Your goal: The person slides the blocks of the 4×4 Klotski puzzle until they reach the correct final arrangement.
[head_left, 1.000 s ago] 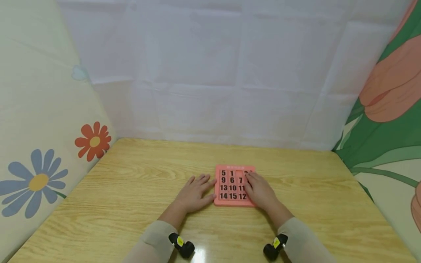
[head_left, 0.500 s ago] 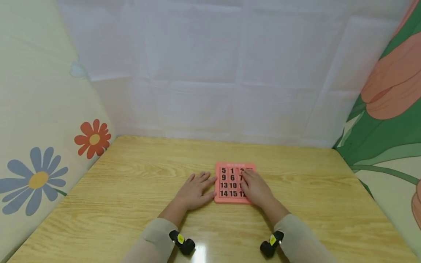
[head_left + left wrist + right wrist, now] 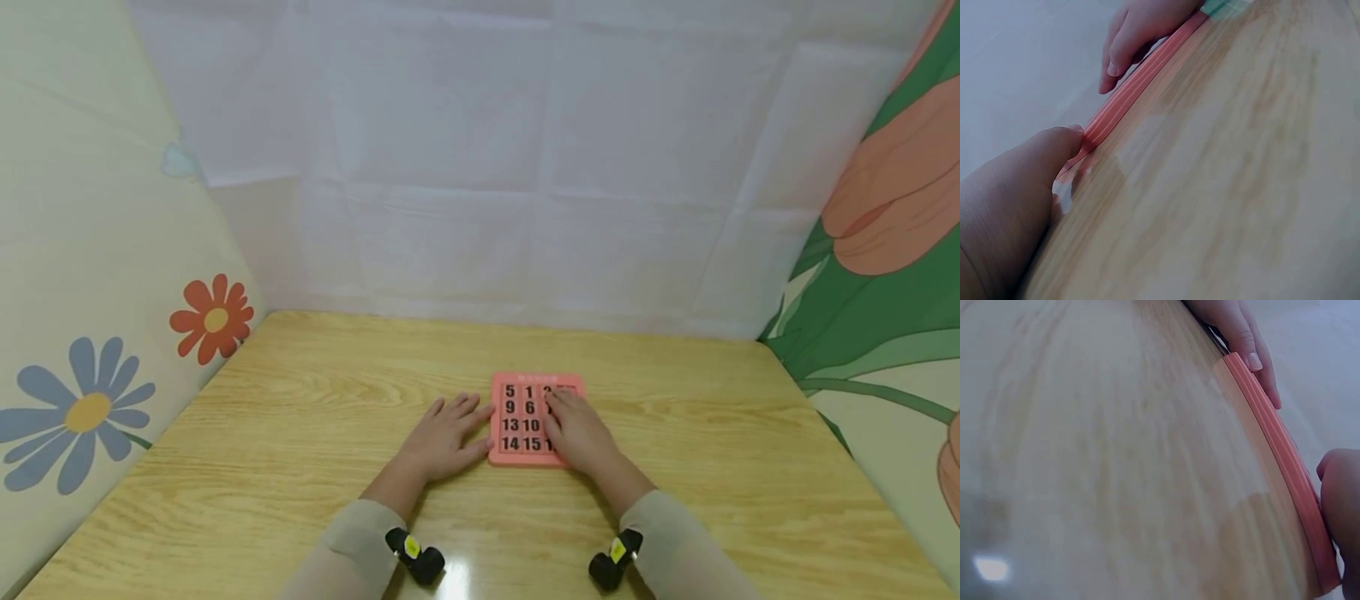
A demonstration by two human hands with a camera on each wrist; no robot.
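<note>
A pink number sliding puzzle point(image 3: 521, 417) lies flat on the table, its black-numbered tiles facing up. My left hand point(image 3: 438, 443) rests at its left side, fingers spread, thumb and a fingertip touching the frame. Over the puzzle's right part lies my right hand point(image 3: 585, 435), with fairly straight fingers touching tiles in the top row. It covers most of the right-hand columns. In the left wrist view, the left thumb point(image 3: 1054, 147) meets the puzzle's corner. The right wrist view shows the puzzle's near edge point(image 3: 1282, 450) between both hands.
The wood-grain table point(image 3: 300, 433) extends around the puzzle on all sides. A white cloth point(image 3: 450, 167) hangs behind it. Flower-printed cloths stand at the left point(image 3: 90, 250) and right point(image 3: 900, 317). Small black cameras sit on both wrists.
My right hand has moved left across the puzzle. A top-row tile under its fingers has slid left into the gap in the third column. The left hand stays in place.
</note>
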